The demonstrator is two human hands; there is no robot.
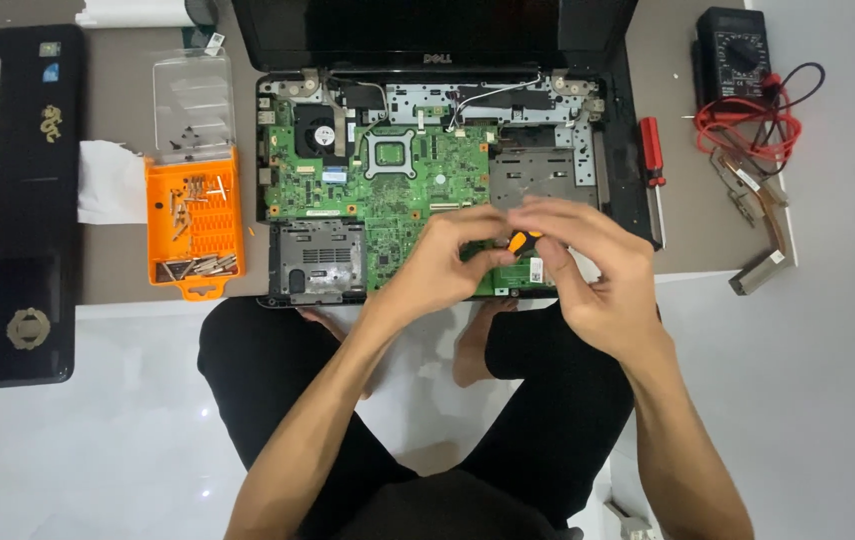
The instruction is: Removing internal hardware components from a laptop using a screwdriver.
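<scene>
Head view: at mid-frame both hands meet over the lower right of the green board (388,190) in the opened laptop (608,140), the left hand (443,265) and right hand (588,270) pinched together on a small orange-handled tool (524,241) (its tip is hidden). An orange screw tray (194,225) lies at left, a red screwdriver (653,150) and a multimeter (733,55) at upper right.

Bright even overhead light, soft shadows, faint floor (98,450) glare, right hand (588,265) perhaps motion-blurred
</scene>
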